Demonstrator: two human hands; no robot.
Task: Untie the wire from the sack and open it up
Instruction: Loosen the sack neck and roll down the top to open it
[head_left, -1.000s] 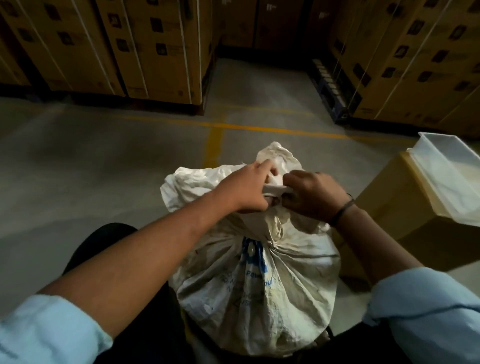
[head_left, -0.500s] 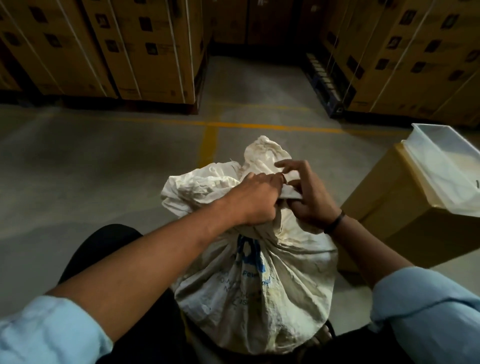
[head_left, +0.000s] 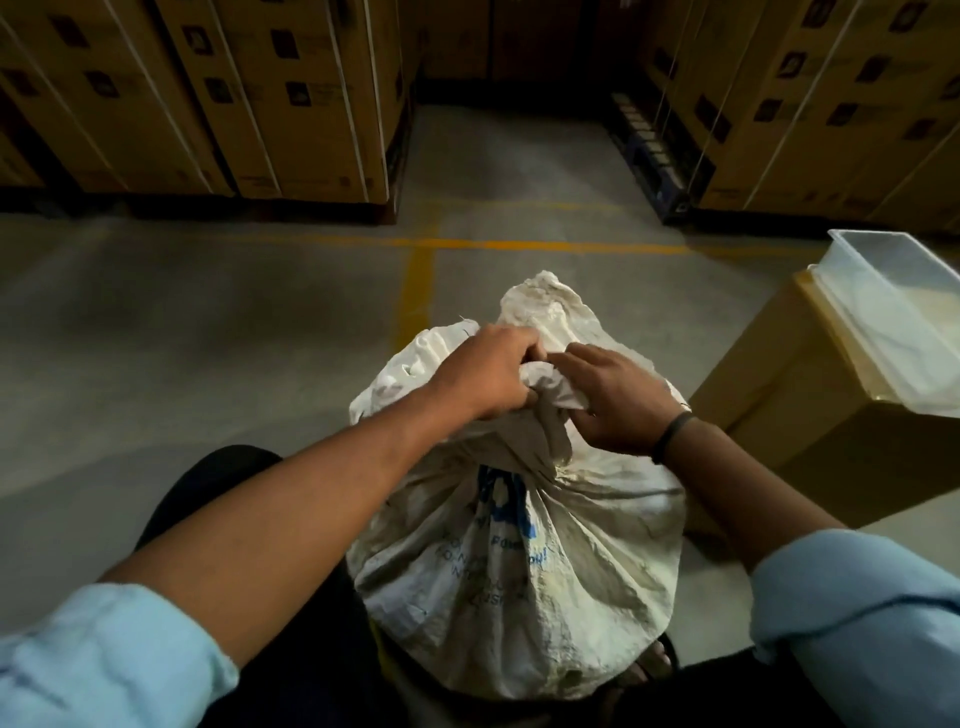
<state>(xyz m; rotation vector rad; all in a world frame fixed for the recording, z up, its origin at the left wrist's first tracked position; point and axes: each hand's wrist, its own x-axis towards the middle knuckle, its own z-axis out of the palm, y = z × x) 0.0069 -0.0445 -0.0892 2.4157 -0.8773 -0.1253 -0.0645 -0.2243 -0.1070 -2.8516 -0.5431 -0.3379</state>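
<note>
**Both hands at the gathered neck of the sack**

A cream woven sack (head_left: 519, 561) with faded blue print stands on the grey concrete floor (head_left: 208, 338), near and central, between the person's dark-clad legs. Its top is bunched into a tight neck, and the loose cloth above the neck flares up and away on the far side.

The left hand (head_left: 488, 371) is curled closed over the left side of the neck, fingers folded round a wad of cloth. The right hand (head_left: 618, 400) lies against the right side, palm down, its fingers bent and pinching a fold of the same cloth just beside the left hand's knuckles. The two hands almost touch. A dark band (head_left: 670, 436) circles the right wrist, and both forearms come out of pale blue sleeves (head_left: 104, 660) pushed up.

The wire cannot be made out; the light is dim and the hands cover the place where the neck is cinched, so whether either hand has it is unclear.

To the right of the sack stands a brown cardboard box (head_left: 800, 410), with a clear plastic tub (head_left: 904, 312) resting tilted on its top. A yellow line (head_left: 519, 244) runs across the floor on the far side. Beyond it, strapped cartons (head_left: 260, 93) are stacked at far left and far right with an aisle between.
</note>
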